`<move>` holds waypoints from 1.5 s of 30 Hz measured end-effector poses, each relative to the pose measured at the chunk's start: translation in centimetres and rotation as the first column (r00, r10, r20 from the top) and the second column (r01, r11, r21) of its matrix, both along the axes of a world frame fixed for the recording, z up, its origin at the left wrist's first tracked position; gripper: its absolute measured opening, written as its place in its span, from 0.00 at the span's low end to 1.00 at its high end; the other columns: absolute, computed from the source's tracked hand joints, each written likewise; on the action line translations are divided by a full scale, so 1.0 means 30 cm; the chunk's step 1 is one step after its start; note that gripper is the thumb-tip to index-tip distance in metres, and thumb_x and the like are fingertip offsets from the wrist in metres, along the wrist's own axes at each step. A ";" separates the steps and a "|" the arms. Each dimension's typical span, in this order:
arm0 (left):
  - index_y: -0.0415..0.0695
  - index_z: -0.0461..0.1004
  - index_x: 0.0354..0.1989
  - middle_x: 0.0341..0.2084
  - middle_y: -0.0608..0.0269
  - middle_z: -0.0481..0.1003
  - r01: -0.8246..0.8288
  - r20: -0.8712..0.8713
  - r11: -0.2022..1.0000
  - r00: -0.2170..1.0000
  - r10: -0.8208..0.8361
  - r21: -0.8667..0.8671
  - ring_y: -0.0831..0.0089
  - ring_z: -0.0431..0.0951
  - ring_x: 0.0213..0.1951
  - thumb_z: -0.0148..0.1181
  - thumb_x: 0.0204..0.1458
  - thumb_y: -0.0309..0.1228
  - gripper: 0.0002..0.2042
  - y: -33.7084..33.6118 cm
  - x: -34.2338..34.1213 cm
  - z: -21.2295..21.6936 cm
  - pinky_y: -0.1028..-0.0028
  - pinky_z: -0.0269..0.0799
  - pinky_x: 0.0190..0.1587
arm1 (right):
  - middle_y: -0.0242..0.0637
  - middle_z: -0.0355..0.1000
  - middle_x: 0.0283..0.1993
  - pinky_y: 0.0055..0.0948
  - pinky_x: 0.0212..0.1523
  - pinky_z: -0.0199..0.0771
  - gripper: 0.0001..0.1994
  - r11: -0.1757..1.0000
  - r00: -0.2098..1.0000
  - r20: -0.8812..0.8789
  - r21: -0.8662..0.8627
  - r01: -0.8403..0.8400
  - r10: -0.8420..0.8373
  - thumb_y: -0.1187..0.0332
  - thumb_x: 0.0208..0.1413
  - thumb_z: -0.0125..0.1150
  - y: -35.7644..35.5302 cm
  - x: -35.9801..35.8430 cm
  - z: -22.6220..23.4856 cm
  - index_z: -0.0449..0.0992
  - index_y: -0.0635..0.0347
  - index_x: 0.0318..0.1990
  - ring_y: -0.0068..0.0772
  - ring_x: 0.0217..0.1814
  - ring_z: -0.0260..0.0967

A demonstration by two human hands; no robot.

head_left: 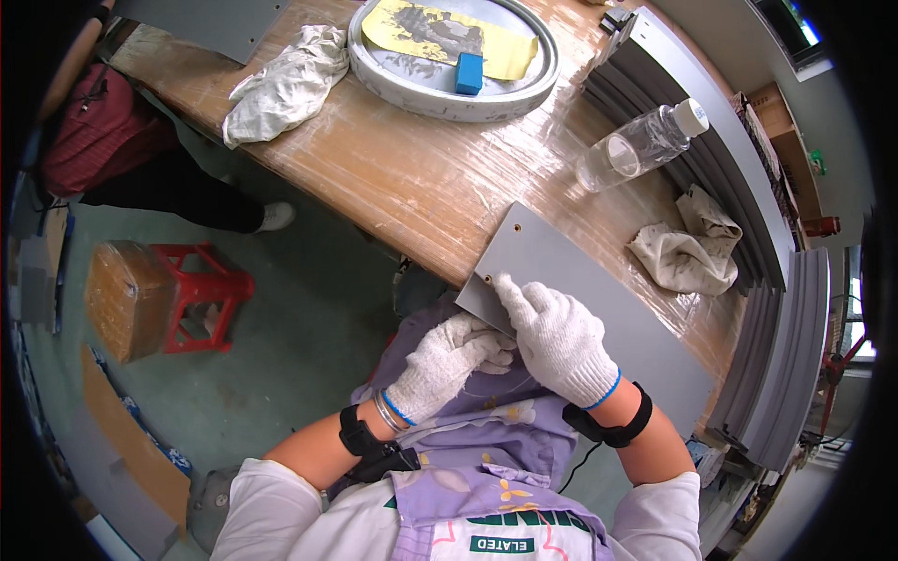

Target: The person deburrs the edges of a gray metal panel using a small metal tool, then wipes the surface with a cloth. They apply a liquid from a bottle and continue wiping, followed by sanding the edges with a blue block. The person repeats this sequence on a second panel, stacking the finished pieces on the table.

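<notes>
Below, line by line, what shows:

Grey panel: a flat grey panel (599, 323) lies at the near edge of the wooden workbench (402, 178), running from the centre of the frame toward the lower right; two small holes sit near its left end.
Right hand: the right hand (559, 338), in a white knit glove, rests on top of the panel near its left corner, index finger stretched toward the hole at the edge; it presses flat on the surface and is not clenched around anything.
Left hand: the left hand (447, 363), also gloved, sits just beside the right one at the panel's lower left corner, fingers curled under the corner and gripping it (how firmly is hidden by the right hand).
Bottle: a clear plastic bottle (641, 145) with a white cap lies on its side in the upper right of the frame.
Rags: one crumpled rag (687, 248) lies right of centre, near the panel; another white cloth (285, 84) lies at upper left.
Round frame: a grey ring-shaped frame (454, 56) at top centre holds a yellow sheet and a blue block (469, 73).
Stool: a red stool (201, 294) stands at left on the floor.
</notes>
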State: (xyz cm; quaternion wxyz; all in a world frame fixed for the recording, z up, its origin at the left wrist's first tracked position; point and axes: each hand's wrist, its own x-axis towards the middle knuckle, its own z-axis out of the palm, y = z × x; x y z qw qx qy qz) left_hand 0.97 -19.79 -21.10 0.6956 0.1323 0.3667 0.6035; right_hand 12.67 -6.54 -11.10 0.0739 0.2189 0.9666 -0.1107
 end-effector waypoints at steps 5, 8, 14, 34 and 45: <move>0.35 0.71 0.56 0.46 0.54 0.78 0.007 -0.017 1.000 1.000 -0.007 -0.015 0.68 0.81 0.46 0.50 0.67 0.27 0.13 0.001 -0.009 0.013 0.68 0.79 0.52 | 0.39 0.72 0.43 0.40 0.40 0.78 0.28 0.993 0.997 -0.021 -0.093 0.072 -0.074 0.70 0.53 0.59 -0.013 0.017 0.030 0.66 0.54 0.64 0.45 0.42 0.76; 0.35 0.70 0.56 0.46 0.54 0.78 0.016 -0.028 1.000 0.999 -0.017 -0.017 0.68 0.81 0.47 0.50 0.67 0.27 0.13 0.001 -0.005 0.026 0.68 0.79 0.53 | 0.39 0.72 0.42 0.40 0.38 0.78 0.29 0.999 0.998 -0.070 -0.050 -0.014 0.010 0.70 0.51 0.60 0.004 0.053 -0.010 0.67 0.55 0.64 0.46 0.42 0.76; 0.36 0.71 0.55 0.46 0.54 0.78 0.001 -0.063 1.000 0.998 -0.002 -0.014 0.68 0.81 0.47 0.50 0.67 0.28 0.13 0.002 -0.006 0.029 0.68 0.79 0.53 | 0.38 0.72 0.43 0.40 0.39 0.78 0.29 0.998 0.999 -0.040 -0.051 -0.025 0.023 0.73 0.50 0.58 -0.004 0.057 -0.005 0.68 0.55 0.63 0.45 0.41 0.76; 0.36 0.68 0.55 0.47 0.54 0.77 0.016 -0.245 1.000 0.969 -0.021 -0.020 0.71 0.80 0.45 0.49 0.67 0.26 0.12 -0.013 -0.054 0.034 0.69 0.77 0.53 | 0.39 0.71 0.44 0.42 0.40 0.79 0.26 0.954 0.956 -0.181 -0.151 -0.258 0.230 0.71 0.54 0.57 -0.004 -0.017 0.012 0.67 0.52 0.63 0.44 0.46 0.76; 0.35 0.76 0.40 0.31 0.52 0.80 -0.172 -0.450 0.984 0.882 0.138 -0.036 0.66 0.81 0.34 0.43 0.70 0.47 0.24 -0.056 -0.095 0.014 0.70 0.78 0.43 | 0.41 0.73 0.44 0.45 0.42 0.77 0.22 0.969 0.986 -0.164 -0.246 -0.028 -0.013 0.73 0.54 0.56 0.004 -0.023 0.022 0.70 0.53 0.58 0.49 0.43 0.76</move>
